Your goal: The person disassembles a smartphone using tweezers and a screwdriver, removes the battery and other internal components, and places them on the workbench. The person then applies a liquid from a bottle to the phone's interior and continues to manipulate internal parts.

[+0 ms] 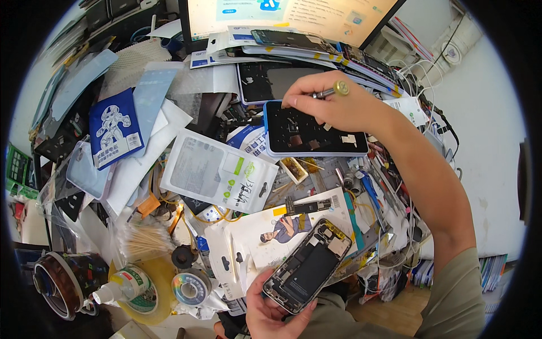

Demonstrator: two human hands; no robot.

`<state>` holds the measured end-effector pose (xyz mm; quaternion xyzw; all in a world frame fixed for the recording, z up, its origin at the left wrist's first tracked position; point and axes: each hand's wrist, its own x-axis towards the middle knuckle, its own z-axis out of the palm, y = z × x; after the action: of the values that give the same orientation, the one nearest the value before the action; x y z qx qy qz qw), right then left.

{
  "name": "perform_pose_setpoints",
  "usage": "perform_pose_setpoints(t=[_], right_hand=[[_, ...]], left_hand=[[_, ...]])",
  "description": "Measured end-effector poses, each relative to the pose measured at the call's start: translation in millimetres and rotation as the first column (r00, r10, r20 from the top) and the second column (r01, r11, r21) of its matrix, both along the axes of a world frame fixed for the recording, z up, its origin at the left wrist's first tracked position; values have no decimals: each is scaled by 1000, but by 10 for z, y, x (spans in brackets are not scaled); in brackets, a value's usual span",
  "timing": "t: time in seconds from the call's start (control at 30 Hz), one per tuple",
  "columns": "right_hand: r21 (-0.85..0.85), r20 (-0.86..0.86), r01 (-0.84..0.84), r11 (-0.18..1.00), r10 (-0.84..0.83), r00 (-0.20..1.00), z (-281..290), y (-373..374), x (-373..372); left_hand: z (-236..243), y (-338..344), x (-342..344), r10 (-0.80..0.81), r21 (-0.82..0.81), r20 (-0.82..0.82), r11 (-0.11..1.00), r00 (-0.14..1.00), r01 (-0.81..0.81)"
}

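Note:
My left hand (262,312), at the bottom centre, is closed around an opened smartphone (309,266). The phone tilts, its black battery and inner parts facing up. My right hand (330,107) reaches far across the desk, gripping a slim screwdriver (341,87) with a round gold-coloured end cap. Its fingertips hover at or touch the upper left of a shallow black tray (266,123) with a blue rim; I cannot tell which. Small screws and metal pieces lie scattered in that tray. Between the hands, a narrow circuit board (310,207) rests on a white printed box (248,231).
A lit monitor (293,14) stands behind stacked phone parts (288,38). Left of centre lie a white pouch (203,169) and a blue packet (116,133). Nearer are cotton swabs (144,240), a nozzle bottle (130,284) and a solder spool (191,287). Tools (372,189) crowd the right edge.

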<state>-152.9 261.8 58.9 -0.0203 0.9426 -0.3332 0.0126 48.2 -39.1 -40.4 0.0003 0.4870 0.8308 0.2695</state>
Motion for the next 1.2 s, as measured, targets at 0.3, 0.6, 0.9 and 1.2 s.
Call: perform_pose_setpoints(t=[0.3,0.6,0.9,1.2], right_hand=[[-191,-203,-17,982,-22,979,263,100,371],[-712,-71,160,684,-297,952,125,205,1717],[-545,81,509,666,-563,823,48,-74,2453],[-724,103,393,566,-474,874,-69,-355,2554]], left_hand=[[-26,51,-56,17,-46,-220,999,975,-28],[80,-174,-104,-54,104,-80,993,995,62],[224,73,-267,-314,648,236,756,919,92],[278,43,-89,-290,650,495,750,819,-127]])
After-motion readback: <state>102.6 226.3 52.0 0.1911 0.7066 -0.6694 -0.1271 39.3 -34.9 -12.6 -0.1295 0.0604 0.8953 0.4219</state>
